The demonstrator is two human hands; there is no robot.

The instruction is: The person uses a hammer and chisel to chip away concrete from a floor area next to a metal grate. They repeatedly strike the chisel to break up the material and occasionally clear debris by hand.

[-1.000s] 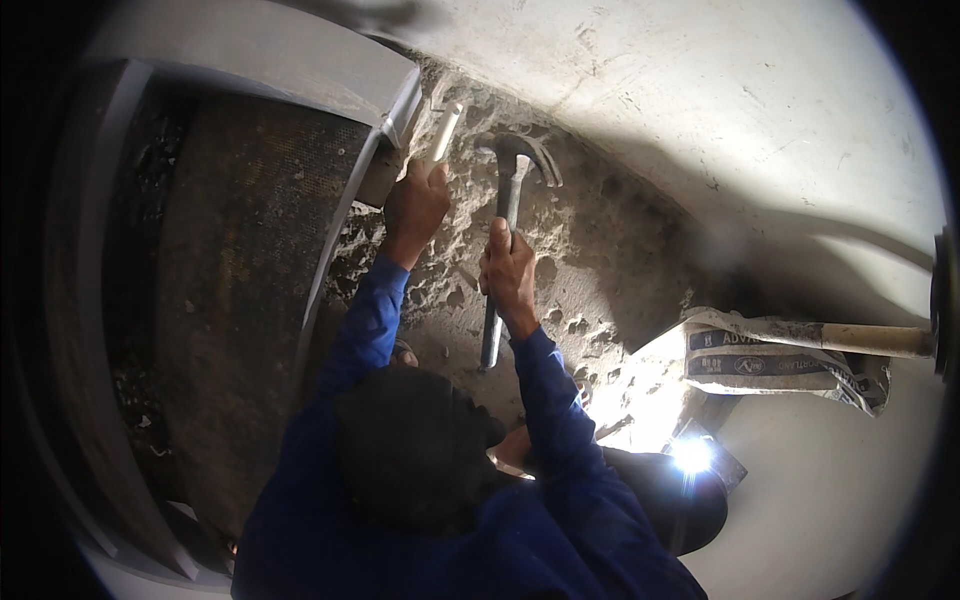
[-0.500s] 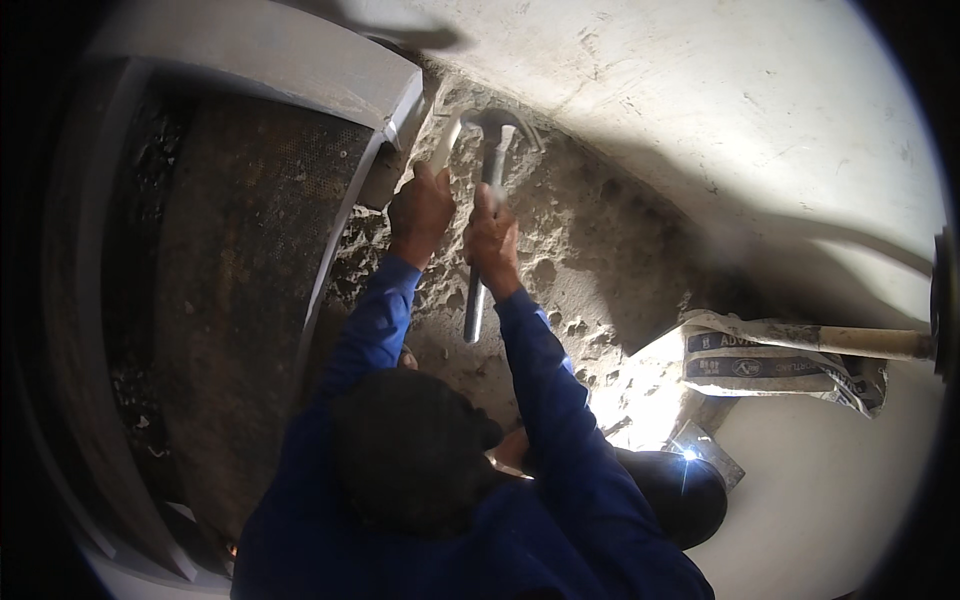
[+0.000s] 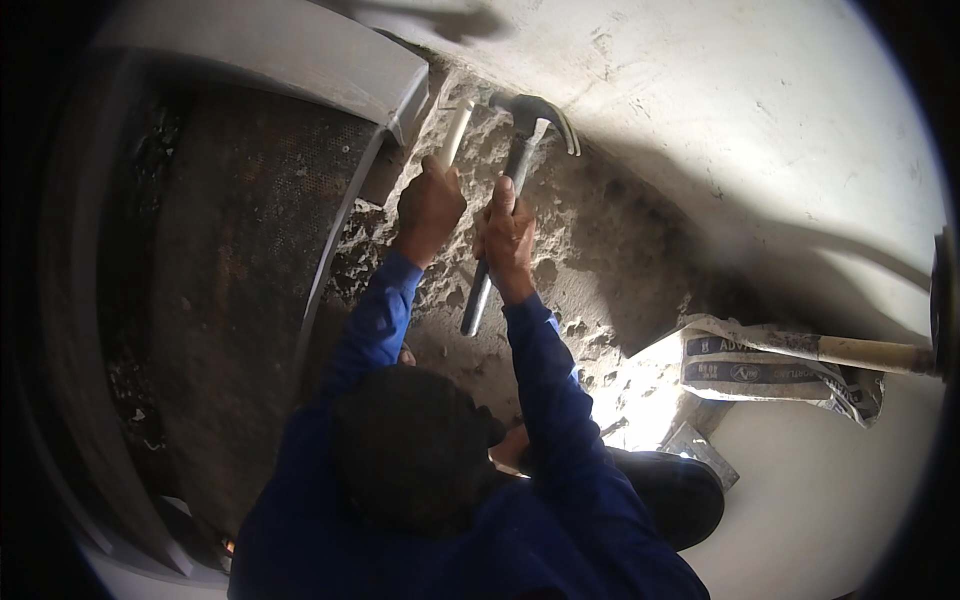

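Note:
My left hand [image 3: 430,205] is closed around a pale, straight chisel [image 3: 457,135]. Its upper end sticks up out of the fist; the lower end is hidden. Just to the right, my right hand [image 3: 508,235] grips a claw hammer [image 3: 521,155] by the middle of its dark metal handle, thumb lying along the shaft. The hammer's face points left toward the chisel's top, with a small gap between them, and the claw points right. Below both hands lies rough, pitted concrete [image 3: 560,215] with chipped hollows.
On the left stands a dark perforated metal panel [image 3: 250,220] in a pale frame [image 3: 270,50]. A white wall [image 3: 700,110] rises on the right. A printed cement bag [image 3: 745,368] lies at right, a wooden handle [image 3: 870,353] across it. A flat metal plate [image 3: 705,450] sits beside a black shoe [image 3: 670,495].
The hammer head has moved right, away from the chisel's top, and its handle now tilts more. My left hand and the chisel have shifted slightly right.

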